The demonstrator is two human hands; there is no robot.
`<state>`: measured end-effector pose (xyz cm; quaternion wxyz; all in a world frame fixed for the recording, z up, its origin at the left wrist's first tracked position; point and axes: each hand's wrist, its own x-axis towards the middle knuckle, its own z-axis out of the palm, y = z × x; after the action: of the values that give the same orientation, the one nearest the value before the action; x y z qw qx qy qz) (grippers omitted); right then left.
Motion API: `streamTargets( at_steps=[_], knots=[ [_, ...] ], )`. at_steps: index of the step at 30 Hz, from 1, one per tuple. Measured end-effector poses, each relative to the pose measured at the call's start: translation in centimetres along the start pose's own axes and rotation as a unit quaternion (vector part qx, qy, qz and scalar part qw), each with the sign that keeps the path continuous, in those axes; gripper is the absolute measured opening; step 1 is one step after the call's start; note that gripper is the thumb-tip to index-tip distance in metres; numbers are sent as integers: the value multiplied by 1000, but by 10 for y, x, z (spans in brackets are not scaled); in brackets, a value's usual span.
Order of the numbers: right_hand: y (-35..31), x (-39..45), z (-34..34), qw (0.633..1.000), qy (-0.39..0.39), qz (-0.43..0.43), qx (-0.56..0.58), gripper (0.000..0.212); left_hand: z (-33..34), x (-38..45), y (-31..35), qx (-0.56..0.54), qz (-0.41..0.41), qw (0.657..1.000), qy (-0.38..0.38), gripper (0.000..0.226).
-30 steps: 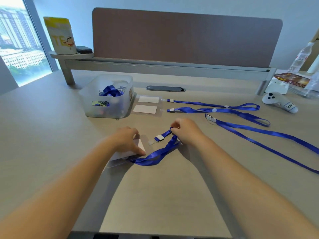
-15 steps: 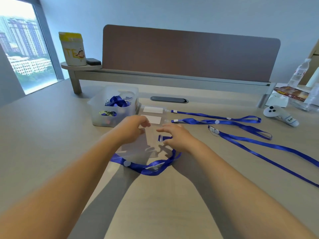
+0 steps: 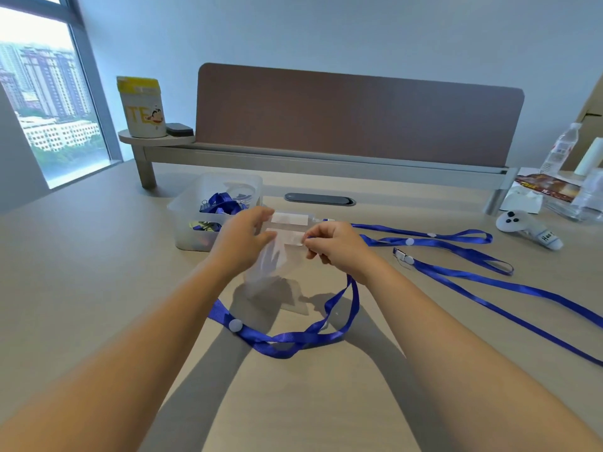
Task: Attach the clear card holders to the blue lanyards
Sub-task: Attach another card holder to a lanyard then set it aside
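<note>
I'm now holding the clear card holder (image 3: 272, 265) lifted off the desk (image 3: 98, 272), where a second ago it lay flat, so clipping can start. My left hand (image 3: 243, 243) is gripping its left edge; my right hand (image 3: 336, 246) is pinching the clip end of the blue lanyard (image 3: 293, 337) at its top edge, loop trailing below.

beige desk (image 3: 98, 272), plastic bin (image 3: 192, 223), blue lanyards (image 3: 456, 275), white controller (image 3: 525, 228)
</note>
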<state>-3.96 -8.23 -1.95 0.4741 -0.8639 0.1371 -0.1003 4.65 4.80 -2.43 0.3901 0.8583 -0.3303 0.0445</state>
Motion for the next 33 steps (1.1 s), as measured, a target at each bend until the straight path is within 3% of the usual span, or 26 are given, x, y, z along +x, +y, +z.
streamTargets(
  at_steps=[3, 7, 13, 18, 22, 24, 28, 33],
  knots=[
    [-5, 0, -3, 999, 15, 12, 38, 23, 4, -6, 6, -11, 45, 998, 38, 34],
    [-8, 0, -4, 998, 23, 14, 60, 23, 10, -9, 13, -1, 89, 996, 30, 30],
    [-7, -3, -10, 997, 9, 8, 71, 7, 7, -12, 17, 6, 90, 995, -42, 47],
    [-7, 1, -12, 999, 35, 2, 25, 15, 11, -18, 15, 66, 74, 989, -106, 58],
    [-8, 1, -14, 999, 34, 1, -2, 23, 17, -19, 12, 94, 72, 984, -132, 47],
    [-8, 1, -15, 999, 36, -2, -28, 25, 16, -17, 10, 101, 77, 985, -114, 32],
    [-7, -1, -19, 995, 35, -6, -88, 27, 10, -8, 4, 50, 46, 998, -6, 21],
    [-11, -2, -19, 999, -22, 11, -37, 24, 5, 3, 5, -2, 10, 996, 91, 34]
  ],
)
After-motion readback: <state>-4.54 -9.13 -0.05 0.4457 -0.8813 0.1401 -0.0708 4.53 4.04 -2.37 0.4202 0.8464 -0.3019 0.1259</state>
